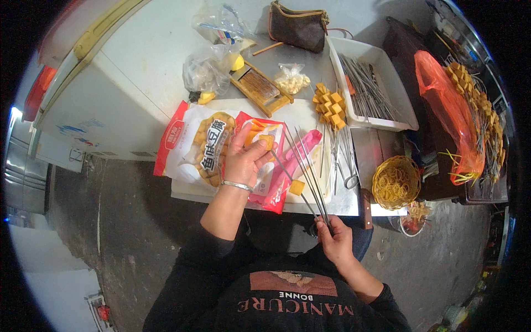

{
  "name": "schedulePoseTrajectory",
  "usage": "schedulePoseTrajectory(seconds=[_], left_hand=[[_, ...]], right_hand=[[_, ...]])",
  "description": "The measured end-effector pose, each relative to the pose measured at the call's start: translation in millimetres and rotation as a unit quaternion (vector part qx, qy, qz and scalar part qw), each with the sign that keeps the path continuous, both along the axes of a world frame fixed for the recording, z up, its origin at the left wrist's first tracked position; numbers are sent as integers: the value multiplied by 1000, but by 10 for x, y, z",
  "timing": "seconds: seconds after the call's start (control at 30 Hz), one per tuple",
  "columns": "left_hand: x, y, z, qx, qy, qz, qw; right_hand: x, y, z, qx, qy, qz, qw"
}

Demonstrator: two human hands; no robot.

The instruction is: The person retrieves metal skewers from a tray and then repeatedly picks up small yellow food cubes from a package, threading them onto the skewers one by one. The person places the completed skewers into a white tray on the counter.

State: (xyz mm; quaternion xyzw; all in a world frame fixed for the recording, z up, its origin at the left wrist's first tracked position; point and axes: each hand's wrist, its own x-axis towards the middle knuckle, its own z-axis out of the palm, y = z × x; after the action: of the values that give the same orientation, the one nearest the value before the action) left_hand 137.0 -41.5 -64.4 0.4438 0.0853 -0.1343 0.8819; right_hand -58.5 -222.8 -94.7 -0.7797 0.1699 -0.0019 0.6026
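Observation:
A golden tofu cube (265,142) is pinched between the thumb and fingers of my left hand (244,162), which wears a silver bangle. My right hand (337,238) grips several thin metal skewers (310,170) by their lower ends. One of them, a skewer (285,170) angled to the left, carries a second tofu cube (296,187) partway along. Its tip reaches the cube in my left hand; whether it has pierced it I cannot tell. Beneath my left hand lies a red and white printed plastic bag (188,137), picturing tofu cubes, on a white cutting board (182,189).
Loaded tofu skewers (330,106) rest beside a white bin (400,120) of metal skewers. A yellow basket (396,182) holds rubber bands, near a wooden knife handle (366,209). Farther back are a wooden grater (259,87) and a brown pouch (296,29). More skewers (493,124) lie right.

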Motion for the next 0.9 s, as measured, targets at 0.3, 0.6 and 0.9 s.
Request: schedulePoseTrajectory(seconds=[0.3, 0.6, 0.9], left_hand=[[-340, -273, -168, 44, -15, -86, 995], [436, 8, -716, 675, -264, -122, 678], [427, -92, -494, 569, -193, -146, 786]], right_hand=[[159, 90, 17, 25, -10, -27, 999], [224, -79, 37, 171, -20, -64, 983], [148, -73, -4, 120, -1, -36, 992]])
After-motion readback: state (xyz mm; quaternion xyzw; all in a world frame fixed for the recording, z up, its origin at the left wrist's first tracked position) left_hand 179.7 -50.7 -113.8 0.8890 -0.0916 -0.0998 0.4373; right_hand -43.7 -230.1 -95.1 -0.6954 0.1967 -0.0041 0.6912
